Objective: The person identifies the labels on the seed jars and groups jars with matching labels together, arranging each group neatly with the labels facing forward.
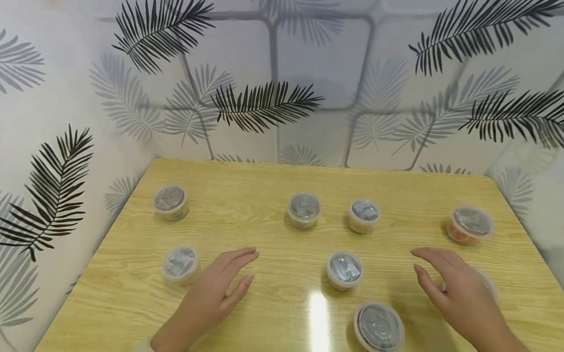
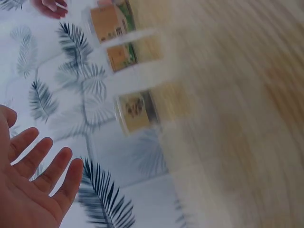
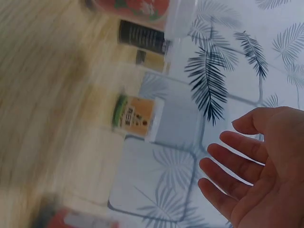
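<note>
My left hand (image 1: 215, 288) hovers over the table's left half with fingers extended, holding nothing. Just beyond its wrist side stands a small lidded plastic tub (image 1: 180, 264). On the other side, my right hand (image 1: 461, 294) is held over the table, its fingers loosely bent and its grasp empty. It partly covers another lidded tub (image 1: 487, 283). In the left wrist view the left hand (image 2: 38, 185) shows its palm and spread fingers. The right wrist view has the right hand (image 3: 266, 166) relaxed, apart from an orange-labelled tub (image 3: 135, 115).
A wood-grain table (image 1: 253, 196) meets a leaf-patterned backdrop (image 1: 315, 67). More lidded tubs stand about: one at back left (image 1: 171, 202), one at back middle (image 1: 303, 210), one right of it (image 1: 363, 216), a reddish one (image 1: 470, 224), and two nearer, smaller (image 1: 344, 270) and larger (image 1: 378, 329).
</note>
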Available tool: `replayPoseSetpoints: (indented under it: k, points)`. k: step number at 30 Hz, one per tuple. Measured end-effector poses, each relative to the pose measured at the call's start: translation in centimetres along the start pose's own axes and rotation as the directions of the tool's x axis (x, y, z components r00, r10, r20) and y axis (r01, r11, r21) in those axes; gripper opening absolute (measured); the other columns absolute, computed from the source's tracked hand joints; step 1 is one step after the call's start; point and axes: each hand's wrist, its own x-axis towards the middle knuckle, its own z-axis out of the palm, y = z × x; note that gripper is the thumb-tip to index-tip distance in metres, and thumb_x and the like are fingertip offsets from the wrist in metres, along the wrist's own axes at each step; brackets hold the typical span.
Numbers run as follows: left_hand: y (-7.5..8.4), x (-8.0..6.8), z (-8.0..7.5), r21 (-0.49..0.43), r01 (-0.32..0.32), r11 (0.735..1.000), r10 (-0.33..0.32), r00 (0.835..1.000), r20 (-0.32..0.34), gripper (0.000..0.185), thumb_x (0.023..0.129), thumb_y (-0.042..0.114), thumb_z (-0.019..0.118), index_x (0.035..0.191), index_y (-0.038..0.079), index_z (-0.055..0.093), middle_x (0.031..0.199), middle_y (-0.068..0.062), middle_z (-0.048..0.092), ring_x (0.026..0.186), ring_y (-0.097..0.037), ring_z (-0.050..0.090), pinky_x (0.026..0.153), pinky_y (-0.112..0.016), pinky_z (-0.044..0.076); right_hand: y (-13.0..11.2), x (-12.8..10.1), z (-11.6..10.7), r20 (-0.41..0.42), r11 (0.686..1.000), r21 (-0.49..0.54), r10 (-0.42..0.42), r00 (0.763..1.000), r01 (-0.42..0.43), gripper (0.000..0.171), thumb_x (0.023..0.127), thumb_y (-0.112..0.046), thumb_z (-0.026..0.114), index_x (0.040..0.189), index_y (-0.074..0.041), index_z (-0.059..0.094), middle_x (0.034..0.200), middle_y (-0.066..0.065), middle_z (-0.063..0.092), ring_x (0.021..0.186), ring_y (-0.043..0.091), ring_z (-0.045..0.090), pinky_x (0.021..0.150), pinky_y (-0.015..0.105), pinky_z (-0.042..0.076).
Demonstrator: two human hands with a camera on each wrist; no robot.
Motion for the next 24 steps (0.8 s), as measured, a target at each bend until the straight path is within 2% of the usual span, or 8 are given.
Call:
replayPoseSetpoints:
  k: [2, 6, 10, 13, 18, 22, 24]
  points:
    - [0.5, 0.5, 0.8, -0.043, 0.007, 0.999, -0.005, 0.999, 0.036, 0.040, 0.097, 0.025, 0.050, 0.134, 0.010, 0.047, 0.134, -0.002, 0.046, 0.122, -0.018, 0.045, 0.097, -0.033, 0.042, -0.2, 0.1, 0.5, 0.026, 1.000, 0.015, 0.006, 1.000, -0.006, 0.033, 0.083, -0.011, 0.069, 0.116, -0.013, 0.062, 0.113, 0.005, 0.061, 0.095, 0.022, 0.059, 0.061, 0.032, 0.052]
    - [1.2, 1.4, 2.3, -0.128, 0.020, 0.992, -0.008, 0.996, 0.088, 0.041, 0.097, 0.023, 0.050, 0.136, 0.010, 0.044, 0.137, -0.003, 0.044, 0.126, -0.017, 0.041, 0.100, -0.033, 0.039, -0.7, 0.4, 1.6, 0.105, 0.996, 0.079, 0.036, 0.994, -0.044, 0.031, 0.088, -0.016, 0.065, 0.118, -0.010, 0.060, 0.114, 0.006, 0.061, 0.103, 0.028, 0.058, 0.074, 0.044, 0.051]
    - [1.9, 2.4, 3.6, -0.195, 0.027, 0.981, -0.002, 0.992, 0.127, 0.041, 0.098, 0.023, 0.049, 0.135, 0.008, 0.044, 0.138, -0.005, 0.043, 0.127, -0.019, 0.039, 0.101, -0.035, 0.037, -1.0, 0.8, 2.4, 0.183, 0.985, 0.153, 0.051, 0.982, -0.080, 0.033, 0.091, -0.021, 0.062, 0.122, -0.010, 0.058, 0.115, 0.005, 0.061, 0.102, 0.026, 0.059, 0.075, 0.043, 0.052]
    - [2.4, 3.1, 4.6, -0.224, 0.073, 0.972, -0.031, 0.982, 0.186, 0.042, 0.099, 0.029, 0.045, 0.136, 0.010, 0.042, 0.139, -0.003, 0.042, 0.129, -0.017, 0.038, 0.102, -0.034, 0.036, -1.1, 1.2, 2.8, 0.240, 0.972, 0.203, 0.067, 0.968, -0.118, 0.036, 0.092, -0.026, 0.060, 0.125, -0.012, 0.057, 0.115, 0.005, 0.061, 0.100, 0.025, 0.059, 0.071, 0.043, 0.053]
    - [3.1, 3.8, 5.9, -0.306, 0.203, 0.930, -0.110, 0.949, 0.296, 0.046, 0.100, 0.036, 0.040, 0.140, 0.014, 0.036, 0.141, 0.000, 0.038, 0.127, -0.017, 0.038, 0.099, -0.036, 0.040, -1.0, 1.6, 3.7, 0.327, 0.936, 0.308, 0.063, 0.943, -0.169, 0.041, 0.092, -0.029, 0.059, 0.128, -0.010, 0.053, 0.119, 0.008, 0.059, 0.102, 0.028, 0.058, 0.076, 0.048, 0.051]
    - [3.6, 4.3, 6.8, -0.358, 0.294, 0.886, -0.159, 0.918, 0.362, 0.048, 0.100, 0.039, 0.039, 0.141, 0.016, 0.034, 0.141, 0.003, 0.037, 0.123, -0.020, 0.042, 0.094, -0.035, 0.044, -0.8, 1.8, 4.6, 0.373, 0.909, 0.377, 0.028, 0.927, -0.179, 0.043, 0.092, -0.029, 0.059, 0.130, -0.008, 0.051, 0.124, 0.010, 0.057, 0.103, 0.027, 0.058, 0.084, 0.045, 0.049]
    - [3.8, 4.6, 7.2, -0.367, 0.318, 0.874, -0.171, 0.909, 0.381, 0.049, 0.099, 0.041, 0.039, 0.142, 0.017, 0.034, 0.141, 0.003, 0.038, 0.122, -0.022, 0.043, 0.093, -0.035, 0.045, -0.8, 1.8, 5.0, 0.383, 0.897, 0.406, 0.007, 0.924, -0.176, 0.045, 0.092, -0.028, 0.059, 0.130, -0.006, 0.050, 0.125, 0.010, 0.056, 0.104, 0.027, 0.058, 0.086, 0.043, 0.048]
